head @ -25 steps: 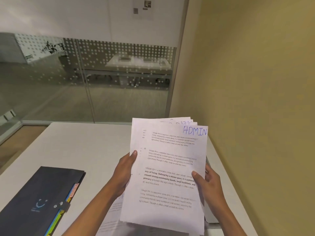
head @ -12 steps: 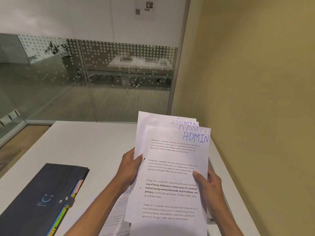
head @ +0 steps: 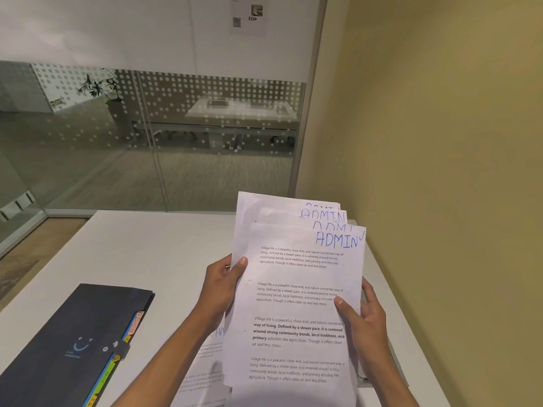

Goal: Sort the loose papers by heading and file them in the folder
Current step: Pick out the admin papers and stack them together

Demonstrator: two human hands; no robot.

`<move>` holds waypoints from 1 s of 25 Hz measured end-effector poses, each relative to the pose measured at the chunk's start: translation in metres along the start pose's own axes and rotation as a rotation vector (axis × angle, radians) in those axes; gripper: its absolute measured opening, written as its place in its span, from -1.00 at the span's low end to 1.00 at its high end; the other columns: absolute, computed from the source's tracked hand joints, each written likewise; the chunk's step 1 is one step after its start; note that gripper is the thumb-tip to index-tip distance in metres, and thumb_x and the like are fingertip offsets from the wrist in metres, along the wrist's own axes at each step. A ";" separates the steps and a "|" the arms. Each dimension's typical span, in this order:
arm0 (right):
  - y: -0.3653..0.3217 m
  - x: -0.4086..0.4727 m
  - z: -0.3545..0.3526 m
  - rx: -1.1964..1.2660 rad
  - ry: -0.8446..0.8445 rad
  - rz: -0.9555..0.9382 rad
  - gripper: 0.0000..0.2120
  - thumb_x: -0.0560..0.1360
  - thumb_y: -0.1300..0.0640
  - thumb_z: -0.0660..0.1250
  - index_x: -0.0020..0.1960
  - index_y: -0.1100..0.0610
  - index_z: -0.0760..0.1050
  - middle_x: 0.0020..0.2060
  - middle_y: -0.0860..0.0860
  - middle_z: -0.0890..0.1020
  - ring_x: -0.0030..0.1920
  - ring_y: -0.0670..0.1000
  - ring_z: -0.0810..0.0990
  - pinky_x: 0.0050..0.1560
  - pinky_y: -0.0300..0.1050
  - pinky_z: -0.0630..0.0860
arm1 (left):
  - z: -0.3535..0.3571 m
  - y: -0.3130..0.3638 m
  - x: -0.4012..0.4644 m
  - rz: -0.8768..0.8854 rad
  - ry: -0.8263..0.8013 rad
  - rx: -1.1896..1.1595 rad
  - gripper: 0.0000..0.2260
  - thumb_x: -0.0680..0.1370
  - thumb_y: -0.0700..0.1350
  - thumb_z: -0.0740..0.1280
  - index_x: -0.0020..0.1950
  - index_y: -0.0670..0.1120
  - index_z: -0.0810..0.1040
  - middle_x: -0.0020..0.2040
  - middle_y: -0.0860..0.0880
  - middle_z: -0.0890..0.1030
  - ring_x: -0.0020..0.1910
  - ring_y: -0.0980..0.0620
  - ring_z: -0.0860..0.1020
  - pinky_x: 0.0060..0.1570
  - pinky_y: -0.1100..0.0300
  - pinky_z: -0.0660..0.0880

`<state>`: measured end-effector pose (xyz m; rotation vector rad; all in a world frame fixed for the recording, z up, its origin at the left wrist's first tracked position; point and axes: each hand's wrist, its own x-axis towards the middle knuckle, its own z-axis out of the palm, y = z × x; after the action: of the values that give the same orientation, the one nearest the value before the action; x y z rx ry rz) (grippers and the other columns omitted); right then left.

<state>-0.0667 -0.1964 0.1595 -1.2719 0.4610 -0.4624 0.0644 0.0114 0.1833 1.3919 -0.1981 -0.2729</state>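
While both hands grip ADMIN papers (head: pixel 296 304), folder (head: pixel 70 345) seemingly lies closed.

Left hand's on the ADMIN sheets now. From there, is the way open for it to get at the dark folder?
Probably yes, once it lets go. The left hand holds the ADMIN sheets by their left edge, and the right hand also holds them. The dark folder lies closed to the left on the table, with only bare tabletop between.

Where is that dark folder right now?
In the head view, the dark folder lies closed on the white table at lower left, left of the person's left hand and the ADMIN papers.
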 end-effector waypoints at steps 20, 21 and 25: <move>0.004 0.001 -0.010 -0.089 -0.024 0.046 -0.77 0.52 0.40 0.33 0.15 0.24 0.57 -0.11 0.12 0.74 -0.16 0.14 0.73 -0.31 -0.15 0.62 | -0.008 -0.005 0.008 -0.042 -0.009 -0.116 -0.81 0.61 -0.26 0.23 0.11 -0.19 0.62 -0.03 -0.18 0.70 -0.15 -0.07 0.68 -0.17 0.10 0.63; 0.005 0.001 -0.011 -0.084 -0.027 0.045 -0.76 0.52 0.41 0.33 0.15 0.23 0.56 -0.11 0.12 0.74 -0.16 0.14 0.73 -0.31 -0.15 0.62 | -0.008 -0.005 0.008 -0.047 -0.013 -0.131 -0.80 0.60 -0.28 0.23 0.12 -0.20 0.62 -0.03 -0.19 0.70 -0.15 -0.07 0.68 -0.17 0.11 0.63; 0.007 0.003 -0.012 -0.073 -0.033 0.036 -0.74 0.51 0.42 0.33 0.17 0.24 0.56 -0.10 0.14 0.73 -0.13 0.17 0.73 -0.27 -0.12 0.63 | -0.010 -0.005 0.010 -0.071 -0.038 -0.160 -0.78 0.57 -0.35 0.22 0.11 -0.22 0.62 0.01 -0.24 0.68 -0.11 -0.12 0.67 -0.10 0.04 0.61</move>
<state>-0.0704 -0.2060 0.1493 -1.3370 0.4761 -0.3965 0.0765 0.0165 0.1767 1.2373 -0.1552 -0.3664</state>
